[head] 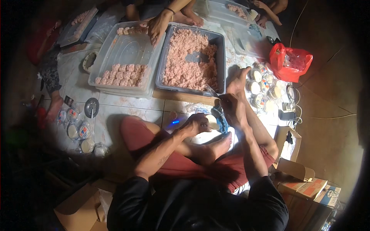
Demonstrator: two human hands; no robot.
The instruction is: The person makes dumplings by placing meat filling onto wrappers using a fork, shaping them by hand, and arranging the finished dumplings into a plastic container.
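Observation:
My left hand point(199, 125), its fingers curled, holds pale round wrappers point(212, 121) between my knees; how many is unclear. My right hand point(233, 108) grips a thin, flat utensil point(212, 91), whose tip reaches over the near right corner of the grey plastic tub point(225, 57). Pink minced filling point(185, 69) covers most of the tub's bottom, with a bare patch right of the middle. To its left, a translucent plastic container point(101, 55) has rows of filled dumplings point(122, 75) at its near end and more at the far end. A blue cloth point(221, 119) lies beside the wrappers.
A co-worker's hand point(157, 27) reaches over the container. Packs of round wrappers lie on the tiles at right point(261, 86) and left point(83, 130). Farther right are a red plastic bag point(290, 62) and power cords point(297, 101). An ashtray point(91, 107) is at left; cardboard boxes stand nearby.

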